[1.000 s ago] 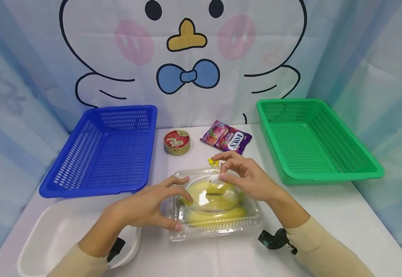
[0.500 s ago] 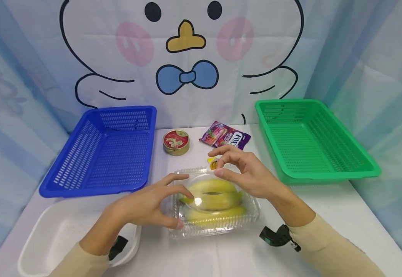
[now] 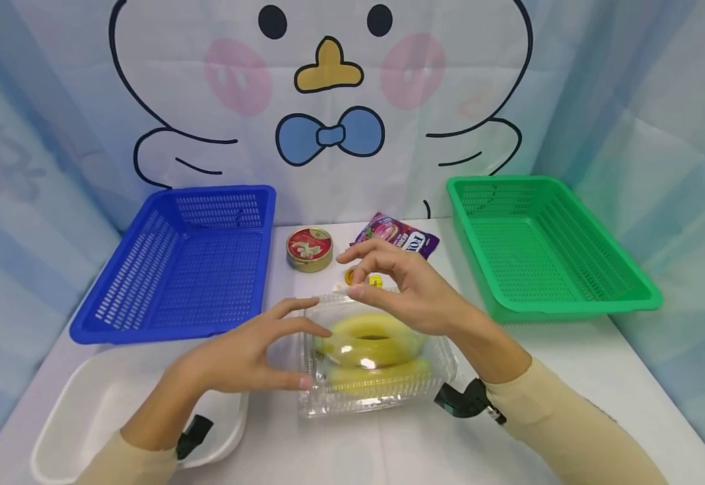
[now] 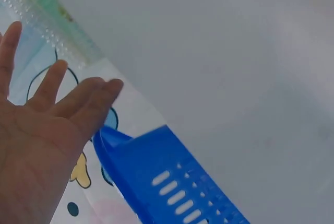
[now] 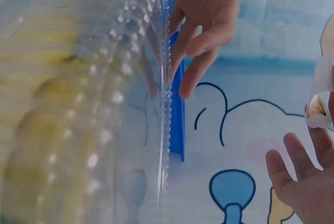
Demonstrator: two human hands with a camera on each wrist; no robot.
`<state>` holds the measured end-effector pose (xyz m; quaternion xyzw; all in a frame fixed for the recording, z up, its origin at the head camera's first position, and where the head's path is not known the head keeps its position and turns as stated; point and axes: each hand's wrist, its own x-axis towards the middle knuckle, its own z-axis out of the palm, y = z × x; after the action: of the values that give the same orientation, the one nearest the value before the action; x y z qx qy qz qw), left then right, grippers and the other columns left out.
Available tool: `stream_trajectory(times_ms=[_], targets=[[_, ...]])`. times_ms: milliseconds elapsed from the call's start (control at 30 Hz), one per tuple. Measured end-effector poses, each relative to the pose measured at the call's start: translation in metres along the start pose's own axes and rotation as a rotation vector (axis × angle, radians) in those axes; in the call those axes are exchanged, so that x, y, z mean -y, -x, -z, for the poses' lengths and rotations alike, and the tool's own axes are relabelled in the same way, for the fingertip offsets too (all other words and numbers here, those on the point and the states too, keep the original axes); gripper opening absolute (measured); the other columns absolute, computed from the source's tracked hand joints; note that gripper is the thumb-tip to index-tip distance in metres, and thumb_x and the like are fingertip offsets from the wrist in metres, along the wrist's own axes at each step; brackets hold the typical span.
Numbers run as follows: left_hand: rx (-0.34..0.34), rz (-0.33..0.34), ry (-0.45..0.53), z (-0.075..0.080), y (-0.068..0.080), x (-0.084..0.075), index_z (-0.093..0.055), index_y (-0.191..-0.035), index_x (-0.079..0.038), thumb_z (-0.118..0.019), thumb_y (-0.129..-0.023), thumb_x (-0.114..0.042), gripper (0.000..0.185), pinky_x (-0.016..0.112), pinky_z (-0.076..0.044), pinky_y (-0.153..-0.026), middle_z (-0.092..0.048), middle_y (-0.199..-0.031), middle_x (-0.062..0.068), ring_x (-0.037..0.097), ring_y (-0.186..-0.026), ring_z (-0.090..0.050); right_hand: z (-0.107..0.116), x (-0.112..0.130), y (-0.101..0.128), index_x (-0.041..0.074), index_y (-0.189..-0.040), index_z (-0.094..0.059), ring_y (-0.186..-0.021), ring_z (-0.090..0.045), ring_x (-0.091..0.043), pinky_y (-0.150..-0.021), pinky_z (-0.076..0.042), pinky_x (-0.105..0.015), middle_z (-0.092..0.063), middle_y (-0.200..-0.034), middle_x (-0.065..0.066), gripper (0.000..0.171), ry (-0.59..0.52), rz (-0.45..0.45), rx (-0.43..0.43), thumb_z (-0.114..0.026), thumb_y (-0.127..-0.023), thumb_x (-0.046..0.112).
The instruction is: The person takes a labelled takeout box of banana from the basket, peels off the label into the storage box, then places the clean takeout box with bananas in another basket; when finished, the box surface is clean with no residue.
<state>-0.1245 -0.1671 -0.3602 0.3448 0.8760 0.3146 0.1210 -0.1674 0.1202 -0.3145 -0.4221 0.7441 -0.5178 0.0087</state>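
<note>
A clear plastic clamshell box (image 3: 377,397) with yellow bananas (image 3: 383,340) inside stands in the middle of the table, its lid down. My right hand (image 3: 404,286) is over the box's far right part, thumb and forefinger pinching a small sticker (image 3: 350,275). In the right wrist view the sticker (image 5: 317,104) appears as a curling whitish strip with a printed picture. My left hand (image 3: 249,353) is at the box's left side, fingers spread and holding nothing. Its fingertips overlap the lid's left edge. Behind the box lies a small yellow wrapped piece (image 3: 375,280).
At the back are a round red-topped tin (image 3: 309,249) and a purple FOX'S candy bag (image 3: 416,241). A blue basket (image 3: 170,330) stands left, a green basket (image 3: 577,308) right. A white tub (image 3: 61,431) is at front left, under my left forearm.
My right hand has moved left and away from me with the sticker, rising off the lid's middle. My left hand has drawn slightly left, its fingertips shifting toward the lid's edge.
</note>
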Motion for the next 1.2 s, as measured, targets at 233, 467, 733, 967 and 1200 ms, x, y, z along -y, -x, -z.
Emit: stream_trajectory(times_ms=[233, 467, 733, 967, 1200], targets=[[-0.093, 0.007, 0.0, 0.016, 0.021, 0.0, -0.062, -0.138, -0.037, -0.077, -0.09, -0.048, 0.052, 0.065, -0.045, -0.106, -0.044, -0.159, 0.002, 0.035, -0.143, -0.045, -0.014, 0.005, -0.017, 0.015, -0.091, -0.068, -0.13, -0.053, -0.017, -0.105, -0.048, -0.047, -0.063, -0.132, 0.0, 0.009, -0.014, 0.013, 0.028, -0.071, -0.097, 0.009], [-0.199, 0.035, -0.01, 0.038, 0.057, 0.008, -0.063, -0.136, -0.037, -0.079, -0.092, -0.036, 0.047, 0.036, -0.059, -0.093, -0.055, -0.148, -0.006, 0.015, -0.126, -0.059, -0.032, 0.006, -0.033, 0.014, -0.093, -0.067, -0.13, -0.055, -0.018, -0.107, -0.049, -0.041, -0.064, -0.132, -0.001, 0.008, -0.045, 0.054, 0.049, -0.07, -0.097, 0.007], [-0.299, 0.151, -0.062, 0.058, 0.106, 0.025, -0.06, -0.14, -0.032, -0.082, -0.089, -0.026, 0.056, 0.027, -0.058, -0.091, -0.064, -0.136, -0.007, 0.01, -0.118, -0.064, -0.056, 0.008, -0.046, 0.01, -0.094, -0.067, -0.133, -0.05, -0.016, -0.106, -0.049, -0.042, -0.063, -0.132, -0.004, 0.005, -0.107, 0.046, 0.065, -0.069, -0.098, 0.007], [-0.37, 0.236, -0.102, 0.063, 0.137, 0.05, -0.063, -0.138, -0.025, -0.085, -0.087, -0.021, 0.056, 0.018, -0.055, -0.088, -0.066, -0.133, -0.001, -0.009, -0.116, -0.055, -0.075, 0.008, -0.055, 0.011, -0.094, -0.067, -0.125, -0.056, -0.016, -0.103, -0.051, -0.042, -0.063, -0.13, -0.006, 0.007, -0.173, 0.028, 0.069, -0.07, -0.097, 0.005], [-0.399, 0.533, -0.192, 0.067, 0.172, 0.065, -0.06, -0.139, -0.008, -0.08, -0.09, -0.039, 0.062, 0.053, -0.055, -0.088, -0.061, -0.135, 0.022, 0.034, -0.121, -0.056, -0.097, 0.008, -0.068, 0.005, -0.097, -0.066, -0.123, -0.058, -0.013, -0.107, -0.05, -0.034, -0.062, -0.13, -0.008, 0.002, -0.247, 0.055, 0.083, -0.068, -0.098, 0.005]])
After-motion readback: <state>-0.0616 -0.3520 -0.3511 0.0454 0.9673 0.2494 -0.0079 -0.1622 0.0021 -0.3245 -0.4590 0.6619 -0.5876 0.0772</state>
